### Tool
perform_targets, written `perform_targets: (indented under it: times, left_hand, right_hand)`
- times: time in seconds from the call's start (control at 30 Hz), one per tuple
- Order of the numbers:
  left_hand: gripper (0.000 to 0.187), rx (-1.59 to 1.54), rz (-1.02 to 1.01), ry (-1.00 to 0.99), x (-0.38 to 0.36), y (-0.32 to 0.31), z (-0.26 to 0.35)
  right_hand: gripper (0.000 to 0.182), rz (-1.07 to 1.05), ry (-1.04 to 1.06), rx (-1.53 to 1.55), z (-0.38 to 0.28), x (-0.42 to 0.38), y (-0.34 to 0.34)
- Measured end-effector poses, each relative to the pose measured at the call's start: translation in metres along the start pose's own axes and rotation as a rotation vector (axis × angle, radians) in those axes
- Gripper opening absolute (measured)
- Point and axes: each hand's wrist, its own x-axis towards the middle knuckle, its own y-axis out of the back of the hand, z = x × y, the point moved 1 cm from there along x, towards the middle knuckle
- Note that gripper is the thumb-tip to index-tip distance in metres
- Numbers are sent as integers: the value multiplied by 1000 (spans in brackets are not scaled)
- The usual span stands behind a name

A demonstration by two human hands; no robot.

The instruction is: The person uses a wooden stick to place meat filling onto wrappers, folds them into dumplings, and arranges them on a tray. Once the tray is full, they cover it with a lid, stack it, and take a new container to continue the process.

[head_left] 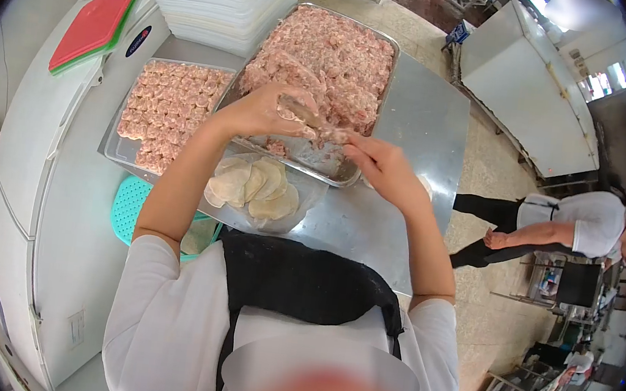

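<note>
My left hand (272, 111) is curled closed over the near part of a deep metal tray (397, 63) of ground meat (336, 49), its fingers smeared with meat. What it holds is mostly hidden. Beside it, my right hand (384, 169) reaches over the tray's near right corner, fingertips closed against a small meat-covered thing that I cannot make out. Round pale dough wrappers (271, 191) lie in overlapping piles on a plastic sheet, just below the tray. To the left, a shallow tray (121, 149) carries rows of meat-topped dumplings (166, 104).
Stacked white plastic trays (222, 3) stand behind the dumplings. Red and green cutting boards (98, 24) rest on the white freezer (75, 170). A turquoise stool (129, 207) is under the steel table (424, 116). Another person (569, 222) stands at right.
</note>
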Motion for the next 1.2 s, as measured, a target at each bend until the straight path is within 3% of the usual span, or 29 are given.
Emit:
perform_targets:
  times: [0.07, 0.13, 0.23, 0.3, 0.37, 0.43, 0.5, 0.57, 0.63, 0.67, 0.7, 0.73, 0.8, 0.83, 0.9, 0.93, 0.97, 1.0, 1.07, 1.2]
  left_hand:
    - [41, 32, 12, 3, -4, 4, -19]
    - [42, 66, 37, 3, -13, 9, -22]
    - [46, -81, 171, -22, -37, 18, -18]
    - [42, 113, 301, -85, -52, 29, -15]
    - [45, 58, 224, -23, -74, 46, -3]
    - [48, 8, 144, 42, -94, 62, -5]
    - [48, 172, 304, -234, -112, 74, -26]
    - [49, 142, 237, -157, -133, 95, -24]
    - [51, 109, 172, -76, -156, 107, -36]
    - [51, 238, 320, -146, -169, 112, -51]
    - [51, 370, 467, -211, -184, 119, -62]
    - [51, 371, 472, -198, -199, 133, -63]
    - [54, 235, 151, 80, -226, 166, -70]
    - [54, 230, 153, 97, -242, 180, -93]
    - [59, 77, 315, 233, -274, 201, -151]
    - [59, 74, 313, 244, -289, 206, -163]
    - [58, 284, 352, 254, -303, 210, -175]
    - [57, 495, 386, 259, -312, 210, -183]
    - [60, 506, 390, 293, -324, 202, -200]
    - [69, 473, 479, 275, -324, 175, -194]
  right_hand:
    - [30, -107, -54, -5, -13, 5, 0]
    - [30, -43, -166, -521, -52, 16, 15]
    - [29, 77, 10, -571, -78, 11, -15]
    - [28, 105, -3, -564, -93, 16, -19]
    - [28, 127, -5, -556, -113, 22, -13]
    - [28, 69, -107, -316, -137, 26, -10]
    - [28, 65, -6, -335, -145, 33, -45]
    - [27, 54, 88, -351, -154, 42, -81]
    - [30, -140, -173, -200, -161, 54, -111]
    - [30, -148, -168, -199, -166, 57, -118]
    - [30, -104, -138, -182, -170, 57, -122]
    - [30, -60, -109, -161, -172, 56, -127]
    - [32, -11, -118, -133, -159, 39, -146]
    - [33, 68, -196, -59, -150, 27, -155]
    - [34, 142, -278, 19, -138, 4, -174]
    - [34, 173, -432, 142, -135, -9, -183]
    - [35, 207, -586, 265, -133, -21, -191]
    - [35, 206, -594, 270, -136, -29, -197]
    - [34, 249, -765, 355, -143, -46, -208]
    - [37, 336, -824, 414, -146, -65, -222]
